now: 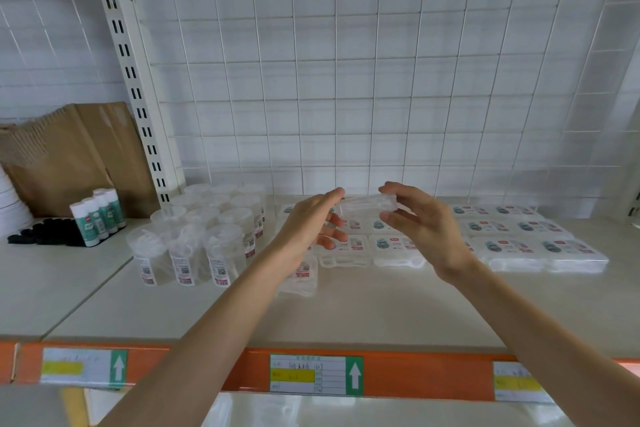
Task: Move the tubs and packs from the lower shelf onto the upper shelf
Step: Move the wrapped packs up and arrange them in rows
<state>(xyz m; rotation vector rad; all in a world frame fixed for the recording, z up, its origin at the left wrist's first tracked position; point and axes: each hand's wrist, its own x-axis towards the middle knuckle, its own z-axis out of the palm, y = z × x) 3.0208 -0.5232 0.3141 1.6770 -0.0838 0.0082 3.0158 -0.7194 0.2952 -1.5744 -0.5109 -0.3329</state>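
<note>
The right hand (pixel 422 229) has its grip clenched on the right end of a clear pack (pixel 363 206), thumb on top and fingers beneath, holding it in the air above the shelf (pixel 381 308). The left hand (pixel 308 222) is released, its straight fingers reaching to the pack's left end; whether they touch it I cannot tell. Below lie rows of flat packs (pixel 519 236), running off to the right. To the left stand clear tubs (pixel 207 236), close together. Far left are glue sticks (pixel 100 215) and cardboard (pixel 86 149), and behind everything is a wire grid (pixel 346 80).
</note>
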